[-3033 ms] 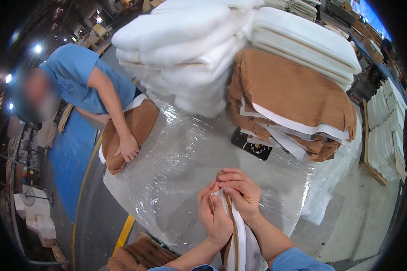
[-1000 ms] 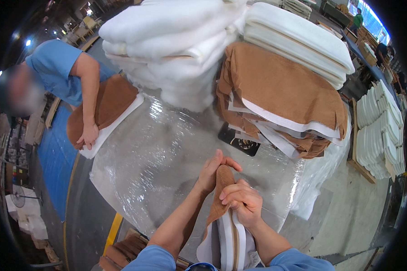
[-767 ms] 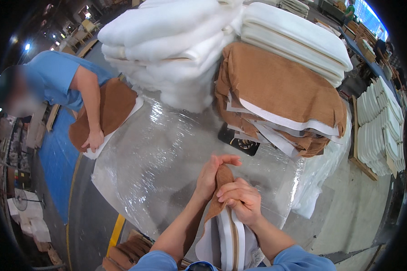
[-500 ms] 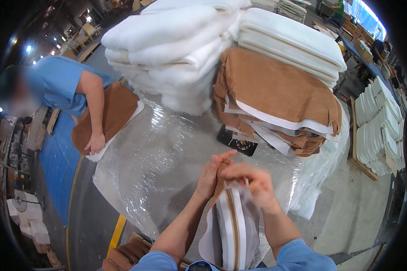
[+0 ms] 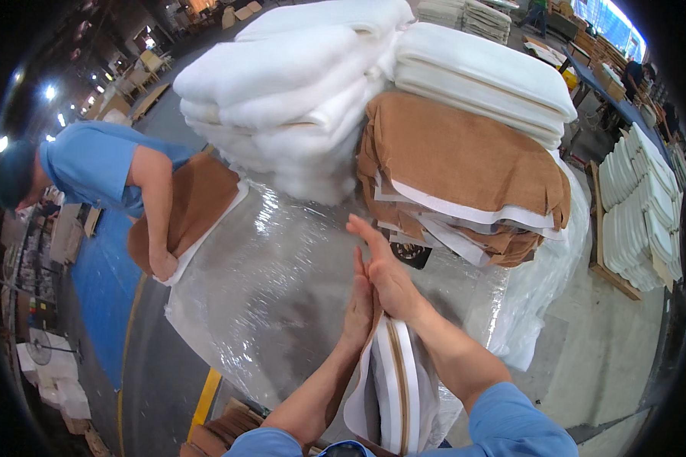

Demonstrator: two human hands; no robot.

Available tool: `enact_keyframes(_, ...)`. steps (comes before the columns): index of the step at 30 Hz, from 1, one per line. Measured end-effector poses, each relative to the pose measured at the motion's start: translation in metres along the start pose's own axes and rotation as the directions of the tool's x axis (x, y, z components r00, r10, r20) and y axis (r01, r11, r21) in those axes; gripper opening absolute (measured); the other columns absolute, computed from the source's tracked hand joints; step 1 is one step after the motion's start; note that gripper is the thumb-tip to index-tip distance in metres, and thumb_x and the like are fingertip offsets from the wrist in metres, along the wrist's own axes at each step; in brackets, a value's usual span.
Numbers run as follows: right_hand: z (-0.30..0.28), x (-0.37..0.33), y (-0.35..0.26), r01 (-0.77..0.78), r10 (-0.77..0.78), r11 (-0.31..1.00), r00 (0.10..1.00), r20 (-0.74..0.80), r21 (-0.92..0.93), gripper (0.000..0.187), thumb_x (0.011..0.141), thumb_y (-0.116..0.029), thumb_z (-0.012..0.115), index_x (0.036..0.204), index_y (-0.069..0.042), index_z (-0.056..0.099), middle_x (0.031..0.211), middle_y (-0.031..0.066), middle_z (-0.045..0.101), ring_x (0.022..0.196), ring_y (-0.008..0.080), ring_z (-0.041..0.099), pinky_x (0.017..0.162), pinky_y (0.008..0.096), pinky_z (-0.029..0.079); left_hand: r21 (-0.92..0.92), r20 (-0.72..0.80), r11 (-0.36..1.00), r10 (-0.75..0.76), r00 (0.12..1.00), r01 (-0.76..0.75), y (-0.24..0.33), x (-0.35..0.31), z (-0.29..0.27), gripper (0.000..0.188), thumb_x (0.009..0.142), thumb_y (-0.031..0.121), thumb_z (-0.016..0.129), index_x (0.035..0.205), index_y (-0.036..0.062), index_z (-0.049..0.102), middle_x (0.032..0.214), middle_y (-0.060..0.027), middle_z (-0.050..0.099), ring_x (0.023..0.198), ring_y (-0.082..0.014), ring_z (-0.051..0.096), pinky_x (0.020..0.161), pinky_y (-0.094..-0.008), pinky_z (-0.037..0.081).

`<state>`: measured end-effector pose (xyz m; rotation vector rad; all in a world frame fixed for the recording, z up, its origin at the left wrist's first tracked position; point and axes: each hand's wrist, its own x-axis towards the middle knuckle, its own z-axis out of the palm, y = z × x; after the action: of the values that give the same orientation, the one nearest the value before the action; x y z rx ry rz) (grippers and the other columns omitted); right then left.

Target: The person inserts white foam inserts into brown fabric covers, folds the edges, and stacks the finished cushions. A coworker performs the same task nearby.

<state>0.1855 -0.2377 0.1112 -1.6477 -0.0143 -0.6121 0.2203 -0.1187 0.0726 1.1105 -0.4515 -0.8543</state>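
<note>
Before me stands a cushion insert on its edge, white layers with a tan strip down the middle. Brown fabric with a pale grey backing lies along its left side and reaches up between my hands. My left hand is flat against the left of the fabric's far end, fingers stretched out. My right hand lies opposite, palm facing the left one, its fingers straight and pointing away from me. The fabric between the palms is mostly hidden.
A plastic-covered table spreads ahead. On it are white padding, white cushions, brown covers and a dark object. At left, a co-worker in blue handles a brown-covered cushion. White pieces stand on a pallet at right.
My right hand, blurred and bent over the fabric's end before, is now straightened and laid against it opposite my left hand. The co-worker's head and arm have shifted slightly downward.
</note>
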Motion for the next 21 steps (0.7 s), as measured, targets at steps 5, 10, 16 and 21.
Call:
enact_keyframes(5, -0.002, -0.013, -0.009, -0.157, 0.156, 0.980, 0.988, 0.015, 0.124, 0.111, 0.094, -0.091, 0.028, 0.169, -0.010, 0.023, 0.165, 0.0187, 0.037, 0.157, 0.0296, 0.027, 0.127, 0.0462, 0.013, 0.048, -0.044, 0.996, 0.076, 0.996, -0.074, 0.008, -0.019, 0.021, 0.083, 0.114, 0.050, 0.036, 0.170, 0.0089, -0.008, 0.174, -0.0215, 0.017, 0.159, -0.0354, 0.022, 0.129, -0.0424, 0.019)
enact_keyframes(10, -0.028, -0.024, -0.014, -0.392, 0.375, 0.895, 0.920, 0.117, 0.213, 0.099, 0.097, -0.087, 0.017, 0.172, -0.022, 0.018, 0.167, 0.0181, 0.039, 0.160, 0.0286, 0.019, 0.128, 0.0497, 0.005, 0.464, 0.068, 0.876, 0.109, 0.992, -0.128, -0.013, -0.084, 0.025, 0.081, 0.112, 0.029, 0.046, 0.171, 0.0096, -0.005, 0.173, -0.0228, 0.021, 0.159, -0.0371, 0.024, 0.129, -0.0425, 0.019)
enact_keyframes(16, -0.119, -0.066, -0.051, -0.713, 0.704, 0.697, 0.701, 0.116, 0.079, 0.070, 0.108, -0.062, 0.047, 0.160, -0.015, 0.048, 0.158, 0.0117, 0.051, 0.150, 0.0248, 0.038, 0.119, 0.0441, 0.035, 0.616, -0.114, 0.750, -0.220, 0.969, 0.243, -0.050, -0.235, 0.008, 0.059, 0.110, 0.044, 0.053, 0.153, 0.0029, 0.053, 0.151, -0.0195, 0.058, 0.135, -0.0325, 0.059, 0.110, -0.0393, 0.048)
enact_keyframes(21, -0.194, -0.172, -0.064, -0.785, 0.778, 0.619, 0.617, -0.116, -0.024, 0.057, 0.107, -0.040, 0.060, 0.153, -0.007, 0.054, 0.139, 0.0059, 0.064, 0.127, 0.0177, 0.058, 0.109, 0.0359, 0.046, -0.148, -0.506, 0.682, -0.674, 0.538, 0.716, -0.093, -0.324, 0.000, 0.062, 0.107, 0.046, 0.060, 0.136, -0.0088, 0.061, 0.134, -0.0161, 0.069, 0.118, -0.0312, 0.066, 0.100, -0.0402, 0.053)
